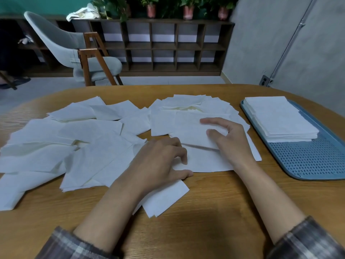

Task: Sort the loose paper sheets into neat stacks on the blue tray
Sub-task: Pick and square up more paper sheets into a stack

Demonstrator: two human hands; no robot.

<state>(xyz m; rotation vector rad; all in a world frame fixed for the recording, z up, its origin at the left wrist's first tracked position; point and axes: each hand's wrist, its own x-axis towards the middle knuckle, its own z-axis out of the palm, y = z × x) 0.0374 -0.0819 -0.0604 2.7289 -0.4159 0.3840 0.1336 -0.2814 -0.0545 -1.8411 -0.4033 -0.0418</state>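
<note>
— What is shown on the table (205, 212)?
— Loose sheets (89, 146) are seen spread from nine to twelve o'clock. The tray (308, 161) is set at three o'clock, with a stack (280, 118) squared at its far end.
— And the hands?
— A top sheet (192, 133) is pinched between thumb and fingers of the right hand (229, 141), its near edge lifted. A lower sheet (205, 161) is pressed by the bent fingertips of the left hand (160, 161); whether it is gripped cannot be told.
</note>
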